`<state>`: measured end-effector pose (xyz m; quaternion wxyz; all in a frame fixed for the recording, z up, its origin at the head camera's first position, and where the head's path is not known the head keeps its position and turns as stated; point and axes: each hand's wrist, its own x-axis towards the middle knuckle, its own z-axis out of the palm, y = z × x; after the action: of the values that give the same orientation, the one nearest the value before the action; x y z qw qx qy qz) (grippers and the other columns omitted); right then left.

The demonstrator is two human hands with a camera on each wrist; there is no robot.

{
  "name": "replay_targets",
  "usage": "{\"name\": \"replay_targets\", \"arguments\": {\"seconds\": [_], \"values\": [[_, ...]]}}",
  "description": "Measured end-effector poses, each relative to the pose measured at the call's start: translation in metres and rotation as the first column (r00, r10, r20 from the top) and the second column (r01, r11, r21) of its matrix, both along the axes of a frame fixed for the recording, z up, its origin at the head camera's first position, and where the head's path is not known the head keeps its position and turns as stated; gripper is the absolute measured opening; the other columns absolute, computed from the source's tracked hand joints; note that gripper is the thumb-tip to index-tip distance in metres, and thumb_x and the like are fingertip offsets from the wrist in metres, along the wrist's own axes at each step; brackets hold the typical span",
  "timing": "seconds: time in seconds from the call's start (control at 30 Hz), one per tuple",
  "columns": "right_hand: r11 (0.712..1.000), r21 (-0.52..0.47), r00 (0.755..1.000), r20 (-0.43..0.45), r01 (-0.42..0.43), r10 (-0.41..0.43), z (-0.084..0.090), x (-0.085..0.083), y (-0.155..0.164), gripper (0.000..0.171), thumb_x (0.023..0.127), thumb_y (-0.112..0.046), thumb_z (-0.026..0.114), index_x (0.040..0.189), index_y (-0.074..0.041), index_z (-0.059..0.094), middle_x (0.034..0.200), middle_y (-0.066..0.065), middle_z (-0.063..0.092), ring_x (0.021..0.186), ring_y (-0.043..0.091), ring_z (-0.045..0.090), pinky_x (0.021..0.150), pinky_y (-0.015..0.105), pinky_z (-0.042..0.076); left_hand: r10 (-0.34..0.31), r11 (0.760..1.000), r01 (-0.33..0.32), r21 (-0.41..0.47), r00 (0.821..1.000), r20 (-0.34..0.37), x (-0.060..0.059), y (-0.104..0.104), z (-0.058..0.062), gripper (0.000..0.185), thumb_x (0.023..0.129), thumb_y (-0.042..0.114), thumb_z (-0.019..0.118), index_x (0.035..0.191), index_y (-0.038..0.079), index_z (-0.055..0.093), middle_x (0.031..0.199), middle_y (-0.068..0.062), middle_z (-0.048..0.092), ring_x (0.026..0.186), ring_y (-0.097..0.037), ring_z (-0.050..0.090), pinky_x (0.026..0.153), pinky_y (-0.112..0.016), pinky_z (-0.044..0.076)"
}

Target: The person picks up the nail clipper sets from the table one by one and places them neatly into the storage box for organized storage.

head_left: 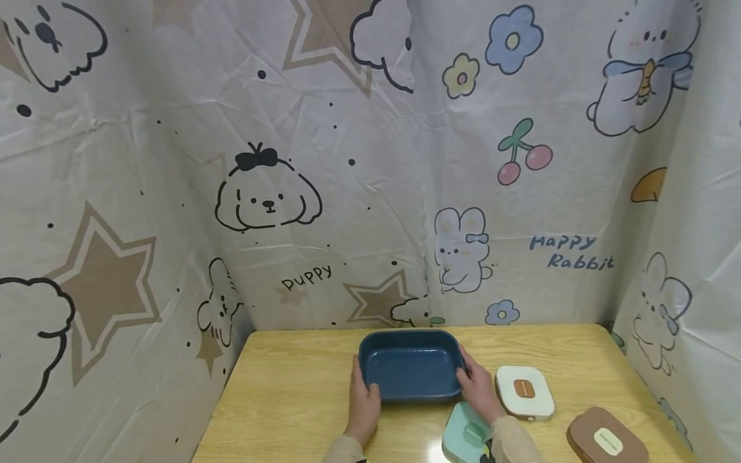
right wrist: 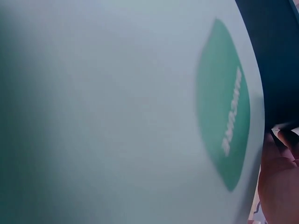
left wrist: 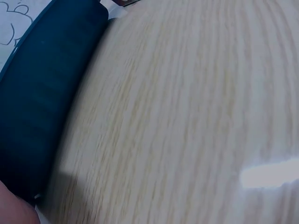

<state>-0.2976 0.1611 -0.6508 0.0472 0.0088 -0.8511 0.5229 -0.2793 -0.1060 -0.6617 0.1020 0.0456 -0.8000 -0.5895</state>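
A dark blue rectangular tray (head_left: 412,373) with raised walls is held at the far middle of the table, its hollow facing up and toward me. My left hand (head_left: 365,406) grips its left end, thumb at the near corner. At the right end my right hand (head_left: 482,390) grips it, fingers along the outer wall and thumb at the rim. In the left wrist view the tray's side (left wrist: 46,88) rises beside the wood grain, with part of the left hand (left wrist: 16,207) at the corner. Right hand fingers (right wrist: 285,177) show at the right wrist view's edge.
A mint-green square box (head_left: 460,432) lies under the right forearm; its pale lid fills most of the right wrist view. To the right are a white box (head_left: 538,392) with a brown label and a brown box (head_left: 587,434). A printed cloth (head_left: 382,161) walls the wooden table (head_left: 283,399).
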Motion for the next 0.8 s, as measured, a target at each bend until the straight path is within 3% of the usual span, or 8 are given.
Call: {"name": "replay_targets", "arguments": {"seconds": [0.2, 0.4, 0.63, 0.8], "values": [[1.0, -0.014, 1.0, -0.018, -0.001, 0.001, 0.001, 0.001, 0.003, 0.061, 0.101, -0.002, 0.054, 0.159, 0.003, 0.038, 0.154, 0.026, 0.049, 0.14, 0.039, 0.05, 0.114, 0.051, 0.042, -0.09, 0.996, 0.09, -0.013, 0.996, 0.025, 0.0, -0.005, 0.006, 0.083, 0.1, 0.003, 0.055, 0.167, 0.0, 0.005, 0.17, -0.033, 0.012, 0.155, -0.052, 0.017, 0.124, -0.068, 0.018], [1.0, 0.008, 1.0, -0.015, 0.003, -0.003, 0.0, 0.002, 0.005, 0.06, 0.102, -0.003, 0.054, 0.159, 0.003, 0.038, 0.154, 0.027, 0.049, 0.14, 0.039, 0.05, 0.114, 0.053, 0.044, -0.123, 0.992, 0.125, -0.015, 0.986, 0.113, -0.012, -0.019, 0.014, 0.078, 0.098, 0.003, 0.058, 0.163, 0.001, 0.015, 0.167, -0.033, 0.022, 0.154, -0.052, 0.021, 0.122, -0.069, 0.022], [1.0, 0.019, 1.0, 0.004, -0.002, 0.002, 0.001, 0.004, 0.008, 0.061, 0.103, -0.004, 0.053, 0.161, 0.002, 0.035, 0.157, 0.028, 0.044, 0.141, 0.044, 0.048, 0.114, 0.056, 0.043, -0.207, 0.978, 0.209, -0.016, 0.974, 0.088, -0.025, -0.023, 0.013, 0.092, 0.091, -0.01, 0.049, 0.169, 0.01, 0.007, 0.172, -0.026, 0.014, 0.157, -0.048, 0.015, 0.125, -0.066, 0.016], [1.0, 0.027, 1.0, 0.01, -0.005, 0.004, 0.003, 0.004, 0.009, 0.061, 0.104, -0.005, 0.052, 0.161, 0.001, 0.034, 0.158, 0.027, 0.043, 0.143, 0.044, 0.046, 0.115, 0.055, 0.042, -0.2, 0.978, 0.204, -0.047, 0.977, 0.079, -0.025, -0.019, 0.01, 0.088, 0.091, -0.012, 0.042, 0.169, 0.008, 0.008, 0.174, -0.021, 0.013, 0.159, -0.044, 0.014, 0.127, -0.063, 0.015]]}}
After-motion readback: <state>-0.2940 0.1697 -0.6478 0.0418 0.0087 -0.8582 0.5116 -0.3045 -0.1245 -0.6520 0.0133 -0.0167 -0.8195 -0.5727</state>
